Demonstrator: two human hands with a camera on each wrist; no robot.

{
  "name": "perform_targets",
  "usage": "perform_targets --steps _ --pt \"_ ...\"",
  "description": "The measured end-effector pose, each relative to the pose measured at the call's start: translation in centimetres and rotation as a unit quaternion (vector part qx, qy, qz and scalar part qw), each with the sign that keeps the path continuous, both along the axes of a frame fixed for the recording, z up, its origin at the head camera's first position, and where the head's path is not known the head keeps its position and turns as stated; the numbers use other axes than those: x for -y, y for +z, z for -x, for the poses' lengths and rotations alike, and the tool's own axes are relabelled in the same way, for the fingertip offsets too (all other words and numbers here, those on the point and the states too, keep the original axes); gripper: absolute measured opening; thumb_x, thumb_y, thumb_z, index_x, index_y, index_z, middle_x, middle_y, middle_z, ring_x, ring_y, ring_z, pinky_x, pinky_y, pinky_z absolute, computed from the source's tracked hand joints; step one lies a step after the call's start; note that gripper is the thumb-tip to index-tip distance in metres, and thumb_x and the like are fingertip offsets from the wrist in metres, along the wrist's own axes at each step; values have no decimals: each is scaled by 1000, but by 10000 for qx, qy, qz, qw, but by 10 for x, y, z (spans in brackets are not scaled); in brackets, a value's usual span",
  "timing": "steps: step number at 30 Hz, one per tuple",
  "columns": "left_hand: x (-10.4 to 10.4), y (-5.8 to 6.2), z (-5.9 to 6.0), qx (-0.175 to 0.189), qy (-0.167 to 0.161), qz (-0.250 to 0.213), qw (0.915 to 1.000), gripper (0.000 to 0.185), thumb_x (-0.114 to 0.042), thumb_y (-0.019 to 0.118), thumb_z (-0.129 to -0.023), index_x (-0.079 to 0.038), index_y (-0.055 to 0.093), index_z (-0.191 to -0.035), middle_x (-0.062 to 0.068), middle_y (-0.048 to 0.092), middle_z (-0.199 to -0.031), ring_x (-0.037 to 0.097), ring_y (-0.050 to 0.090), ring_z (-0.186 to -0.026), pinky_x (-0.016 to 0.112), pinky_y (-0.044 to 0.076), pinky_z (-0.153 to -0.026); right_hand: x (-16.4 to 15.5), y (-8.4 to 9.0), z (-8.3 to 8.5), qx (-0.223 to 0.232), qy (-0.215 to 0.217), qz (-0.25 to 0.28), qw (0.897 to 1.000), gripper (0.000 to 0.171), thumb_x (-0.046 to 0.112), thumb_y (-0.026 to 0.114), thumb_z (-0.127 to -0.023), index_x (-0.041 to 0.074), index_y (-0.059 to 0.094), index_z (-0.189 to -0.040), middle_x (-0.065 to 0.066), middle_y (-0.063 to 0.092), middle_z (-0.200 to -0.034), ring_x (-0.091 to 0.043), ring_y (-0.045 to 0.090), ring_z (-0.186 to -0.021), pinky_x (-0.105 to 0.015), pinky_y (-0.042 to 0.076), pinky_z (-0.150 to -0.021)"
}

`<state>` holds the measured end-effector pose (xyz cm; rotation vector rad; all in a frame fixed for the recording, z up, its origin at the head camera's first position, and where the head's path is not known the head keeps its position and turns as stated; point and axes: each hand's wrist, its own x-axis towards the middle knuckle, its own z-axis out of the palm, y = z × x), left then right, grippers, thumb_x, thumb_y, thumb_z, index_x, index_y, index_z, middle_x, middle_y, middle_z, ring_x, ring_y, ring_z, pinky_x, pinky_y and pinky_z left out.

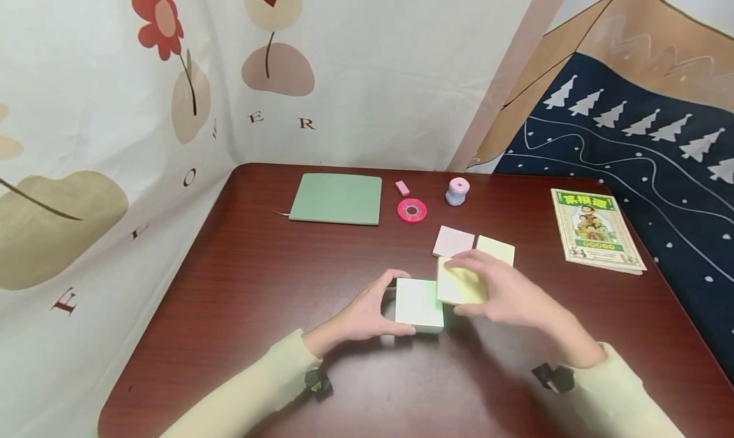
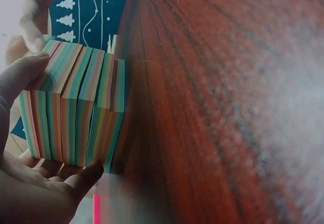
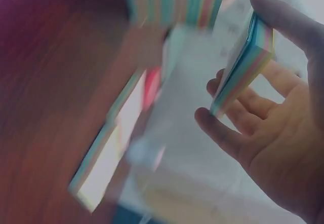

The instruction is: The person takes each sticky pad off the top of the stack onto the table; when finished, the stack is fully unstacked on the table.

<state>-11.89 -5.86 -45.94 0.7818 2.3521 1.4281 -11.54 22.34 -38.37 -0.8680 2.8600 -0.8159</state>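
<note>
A tall stack of multicoloured sticky note pads [image 1: 419, 303] stands on the table, its striped sides [image 2: 76, 117] plain in the left wrist view. My left hand [image 1: 364, 313] grips this stack from the left, thumb on one side and fingers on the other. In my right hand [image 1: 509, 291] is a thinner sticky note pad [image 1: 456, 286] with a pale yellow top, held by its edges beside the stack's upper right corner. The right wrist view shows that pad's striped edge [image 3: 248, 72] between thumb and fingers. Behind lie a pink-topped pad [image 1: 453, 241] and a yellow-topped pad [image 1: 496, 249].
Farther back on the dark red table [image 1: 258, 266] are a green notebook [image 1: 337, 199], a pink eraser-like block [image 1: 402, 188], a red-pink ring [image 1: 411, 210] and a pink-and-blue spool-shaped item [image 1: 457, 191]. An illustrated book [image 1: 597, 229] lies at the right. Printed curtains [image 1: 378, 74] border the table.
</note>
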Motion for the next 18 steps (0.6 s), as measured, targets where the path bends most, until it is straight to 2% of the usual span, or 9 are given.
perform_targets --steps 4,9,13,18 --pt "0 -1 0 33 27 -14 10000 84 -32 90 -68 -24 41 -135 -7 56 -119 12 51 -111 39 41 -97 -49 -14 14 -81 -668 104 9977 68 25 91 -67 15 61 -128 -5 59 -120 -20 53 -96 -37 44 -76" --pt "0 -1 0 65 33 -4 10000 84 -32 90 -68 -23 41 -136 -5 56 -120 13 50 -113 40 41 -98 -103 -36 29 183 -1366 -36 9905 70 18 89 -70 6 57 -131 -17 56 -123 -30 50 -99 -45 38 -82" --pt "0 -1 1 56 7 20 10000 84 -32 89 -68 -22 41 -136 -5 56 -121 13 50 -112 41 41 -98 -127 -46 35 606 -1572 -263 9853 73 12 86 -70 2 53 -134 -23 52 -127 -36 47 -105 -53 36 -89" --pt "0 -1 1 49 -14 39 10000 84 -33 89 -69 -22 41 -137 -5 56 -120 13 50 -112 41 41 -98 -137 -54 40 749 -1574 -497 9834 72 7 84 -68 -1 53 -133 -26 52 -127 -37 47 -105 -55 37 -90"
